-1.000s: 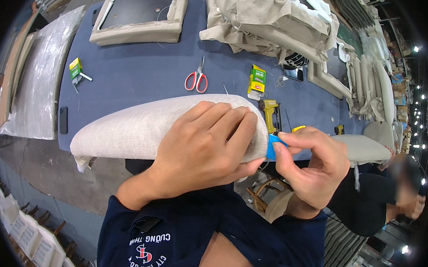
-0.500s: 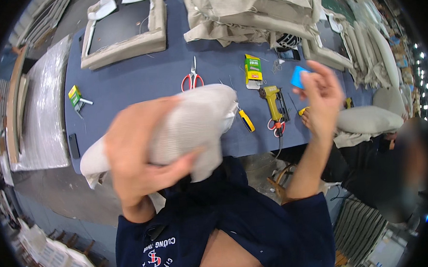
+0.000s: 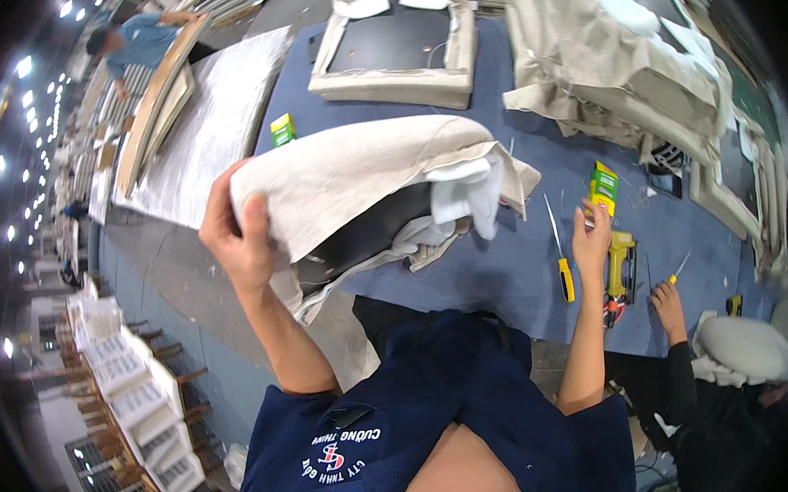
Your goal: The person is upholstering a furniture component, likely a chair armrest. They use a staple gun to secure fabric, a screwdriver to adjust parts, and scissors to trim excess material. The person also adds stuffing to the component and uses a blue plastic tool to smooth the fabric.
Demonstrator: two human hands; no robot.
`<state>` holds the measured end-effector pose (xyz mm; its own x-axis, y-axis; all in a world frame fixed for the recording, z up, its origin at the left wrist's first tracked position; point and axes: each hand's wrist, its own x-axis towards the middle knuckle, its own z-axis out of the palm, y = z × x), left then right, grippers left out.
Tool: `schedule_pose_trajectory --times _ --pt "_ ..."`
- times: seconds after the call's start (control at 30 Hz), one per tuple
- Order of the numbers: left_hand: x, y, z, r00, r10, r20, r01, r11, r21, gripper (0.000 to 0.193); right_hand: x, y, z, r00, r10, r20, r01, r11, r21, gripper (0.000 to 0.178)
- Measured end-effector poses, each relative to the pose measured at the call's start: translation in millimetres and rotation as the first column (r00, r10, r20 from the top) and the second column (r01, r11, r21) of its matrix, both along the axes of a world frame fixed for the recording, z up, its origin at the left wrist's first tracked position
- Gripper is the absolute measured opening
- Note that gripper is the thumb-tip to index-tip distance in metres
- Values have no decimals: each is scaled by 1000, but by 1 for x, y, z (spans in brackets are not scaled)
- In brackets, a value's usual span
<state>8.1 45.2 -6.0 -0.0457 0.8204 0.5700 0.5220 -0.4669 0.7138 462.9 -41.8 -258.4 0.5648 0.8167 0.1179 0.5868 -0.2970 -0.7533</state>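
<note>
My left hand (image 3: 244,236) grips the left end of a seat cushion (image 3: 363,163) covered in beige fabric, thumb on top. The cushion is tilted up over the table, showing its black underside (image 3: 379,218) and loose white cloth (image 3: 467,193) at its right end. My right hand (image 3: 591,240) is at the lower end of a small green-and-yellow box (image 3: 602,186), fingers drawn together; what they hold, if anything, is hidden. Just right of that hand lies an olive staple gun (image 3: 623,265) with red-handled scissors (image 3: 610,313) beneath it. A yellow-handled screwdriver (image 3: 565,280) lies to its left.
The blue-grey table (image 3: 502,276) holds an upholstered frame (image 3: 395,90) at the back and stacked beige covers (image 3: 613,83) at the right. Another person's hand (image 3: 669,310) is near a second screwdriver (image 3: 678,271). A plastic-wrapped panel (image 3: 209,122) stands left.
The cushion has been turned so its underside shows. My right hand has moved down to the box, and the blue piece it held is out of sight. The view has swung left.
</note>
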Motion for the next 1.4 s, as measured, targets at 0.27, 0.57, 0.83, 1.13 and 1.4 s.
schedule_pose_trajectory --times 0.27,0.57,0.83,1.13,1.4 --pt "-27 -15 -2 972 170 161 -160 984 -73 34 -31 47 -7 938 338 73 -292 889 -353 30" --pt "-116 -12 -32 890 363 278 -349 932 -99 41 -53 1 -62 921 348 175 -228 846 -481 47" --pt "-126 -11 -36 918 236 318 -221 972 -83 49 -86 117 -74 948 309 -73 -316 942 -115 38" --pt "-131 -19 -42 920 302 251 -294 953 -71 60 75 -31 -78 711 -40 702 534 680 -502 24" --pt "-126 11 -32 966 201 161 -189 978 -85 56 99 -28 -63 934 -115 340 301 767 -567 66"
